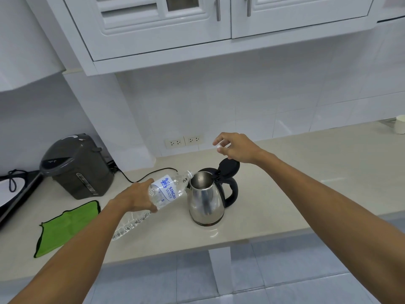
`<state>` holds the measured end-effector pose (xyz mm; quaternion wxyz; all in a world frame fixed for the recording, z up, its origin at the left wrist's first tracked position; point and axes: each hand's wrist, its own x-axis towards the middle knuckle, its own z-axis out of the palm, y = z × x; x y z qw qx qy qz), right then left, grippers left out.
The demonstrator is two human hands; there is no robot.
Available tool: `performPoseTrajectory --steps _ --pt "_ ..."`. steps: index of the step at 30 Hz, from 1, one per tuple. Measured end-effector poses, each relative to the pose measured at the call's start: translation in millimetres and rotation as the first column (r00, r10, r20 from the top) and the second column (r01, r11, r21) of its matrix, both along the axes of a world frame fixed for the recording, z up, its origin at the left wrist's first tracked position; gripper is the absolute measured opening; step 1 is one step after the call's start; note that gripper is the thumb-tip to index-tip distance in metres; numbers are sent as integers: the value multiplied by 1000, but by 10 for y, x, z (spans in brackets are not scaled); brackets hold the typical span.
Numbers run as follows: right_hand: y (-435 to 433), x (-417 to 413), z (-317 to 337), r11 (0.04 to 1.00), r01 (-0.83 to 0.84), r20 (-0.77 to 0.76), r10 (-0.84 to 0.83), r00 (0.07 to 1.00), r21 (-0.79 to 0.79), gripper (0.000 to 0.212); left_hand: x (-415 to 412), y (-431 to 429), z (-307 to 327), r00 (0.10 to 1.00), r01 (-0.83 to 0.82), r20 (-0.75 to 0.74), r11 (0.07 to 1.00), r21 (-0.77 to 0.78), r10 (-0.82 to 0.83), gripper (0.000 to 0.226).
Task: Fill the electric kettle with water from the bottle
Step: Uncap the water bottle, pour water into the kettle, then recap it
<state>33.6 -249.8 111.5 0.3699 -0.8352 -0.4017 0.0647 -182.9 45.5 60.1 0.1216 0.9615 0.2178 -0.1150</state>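
Note:
A stainless steel electric kettle (206, 200) with a black handle stands on the counter, its black lid (229, 167) flipped up and open. My left hand (133, 197) grips a clear plastic water bottle (166, 190) with a blue label, tilted so its uncapped neck rests at the kettle's rim. Water fills the bottle's upper part near the neck. My right hand (235, 148) hovers above and behind the kettle, pinching the small white bottle cap (218, 145) between its fingertips.
A grey electric thermo pot (76, 167) stands at the left with a black cord running along the beige counter (306, 183). A green cloth (65, 227) lies near the front edge. Wall sockets (184, 141) sit behind; a white cup (400, 124) stands far right. Cabinets hang overhead.

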Motion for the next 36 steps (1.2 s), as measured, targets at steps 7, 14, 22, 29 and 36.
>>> performPoseTrajectory --steps 7,14,22,29,36 --pt "28 -2 -10 1000 -1 11 1 1000 -5 19 3 -21 18 1000 22 -14 1000 15 -21 103" --pt "39 7 -25 1000 7 15 -7 1000 -5 20 27 -26 26 999 29 -18 999 32 -29 102" --pt "44 -15 -10 1000 -1 -3 1 1000 15 18 53 -36 2 999 29 -21 999 33 -28 104" --pt "35 -21 10 1000 -9 5 9 1000 11 20 37 -23 -5 999 47 -21 998 42 -47 100" --pt "39 -32 6 1000 -13 6 13 1000 10 20 40 -31 -21 999 50 -17 998 32 -49 98"
